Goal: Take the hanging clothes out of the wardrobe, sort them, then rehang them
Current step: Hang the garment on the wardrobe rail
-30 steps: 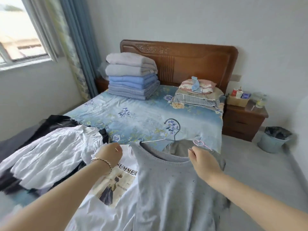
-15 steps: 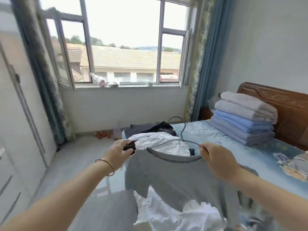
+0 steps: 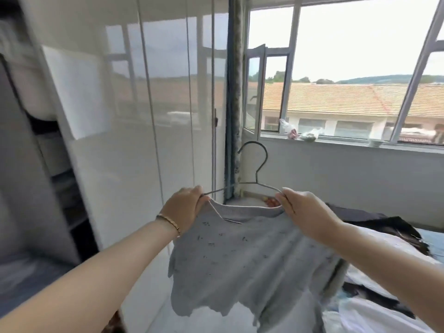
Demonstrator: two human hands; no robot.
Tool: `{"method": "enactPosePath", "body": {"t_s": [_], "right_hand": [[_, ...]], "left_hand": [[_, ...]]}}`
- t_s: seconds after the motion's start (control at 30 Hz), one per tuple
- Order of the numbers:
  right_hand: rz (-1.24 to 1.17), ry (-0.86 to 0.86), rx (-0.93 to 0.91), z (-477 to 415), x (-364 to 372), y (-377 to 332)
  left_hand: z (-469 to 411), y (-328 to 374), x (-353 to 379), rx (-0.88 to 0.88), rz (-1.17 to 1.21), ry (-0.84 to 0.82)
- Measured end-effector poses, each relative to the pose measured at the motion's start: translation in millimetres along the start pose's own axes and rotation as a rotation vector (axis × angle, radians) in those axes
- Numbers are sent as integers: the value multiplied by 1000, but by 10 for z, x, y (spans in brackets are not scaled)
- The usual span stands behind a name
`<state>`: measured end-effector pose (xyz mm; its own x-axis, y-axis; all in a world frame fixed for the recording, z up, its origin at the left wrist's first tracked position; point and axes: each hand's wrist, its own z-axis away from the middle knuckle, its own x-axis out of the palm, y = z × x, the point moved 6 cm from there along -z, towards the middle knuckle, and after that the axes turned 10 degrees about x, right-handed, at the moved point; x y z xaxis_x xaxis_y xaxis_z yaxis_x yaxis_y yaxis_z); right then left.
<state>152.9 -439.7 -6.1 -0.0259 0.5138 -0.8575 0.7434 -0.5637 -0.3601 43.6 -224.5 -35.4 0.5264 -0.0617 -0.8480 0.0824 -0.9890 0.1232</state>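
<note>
1. The left hand [image 3: 186,210] and the right hand [image 3: 305,212] are both raised in front of the person, level with each other and well apart.
2. Between them is a thin wire hanger [image 3: 266,155] with its hook pointing up, in front of the wall under the window [image 3: 336,68].
3. A grey sweater [image 3: 247,260] with small dark marks is on this hanger. It hangs down in the air between the forearms, and its lower edge is uneven.
4. The fingers [image 3: 199,191] of the left hand are curled around the left end of the hanger, together with the shoulder of the sweater.
5. The fingers [image 3: 286,192] of the right hand pinch the right end of the hanger and the other shoulder in the same way.
6. A thin bracelet [image 3: 168,221] sits on the left wrist.
7. The wardrobe [image 3: 168,116] stands at the left, with glossy white doors that reflect the window. At the far left its inside is visible, but it is blurred.
8. At the right, the bed carries a dark garment [image 3: 374,219] and a white garment [image 3: 384,248], which lie partly under the right forearm.
9. A small bowl [image 3: 374,142] stands on the windowsill.
</note>
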Motion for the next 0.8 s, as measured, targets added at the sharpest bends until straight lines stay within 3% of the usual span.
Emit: {"method": "enactPosePath", "body": {"t_s": [0.13, 0.27, 0.43, 0.73, 0.8], "right_hand": [[-81, -90, -154, -380, 396, -769], [-240, -327, -270, -746, 672, -1331], [-381, -460, -403, -1103, 870, -1714], [-443, -720, -575, -1429, 1430, -2464], [-506, -736, -557, -1536, 1567, -2710]], "left_hand": [[304, -509, -387, -115, -30, 56], [645, -993, -877, -291, -32, 326], [1120, -1372, -1229, -578, -151, 466], [1482, -1719, -1450, -839, -348, 590], [1530, -1930, -1508, -979, -371, 581]]}}
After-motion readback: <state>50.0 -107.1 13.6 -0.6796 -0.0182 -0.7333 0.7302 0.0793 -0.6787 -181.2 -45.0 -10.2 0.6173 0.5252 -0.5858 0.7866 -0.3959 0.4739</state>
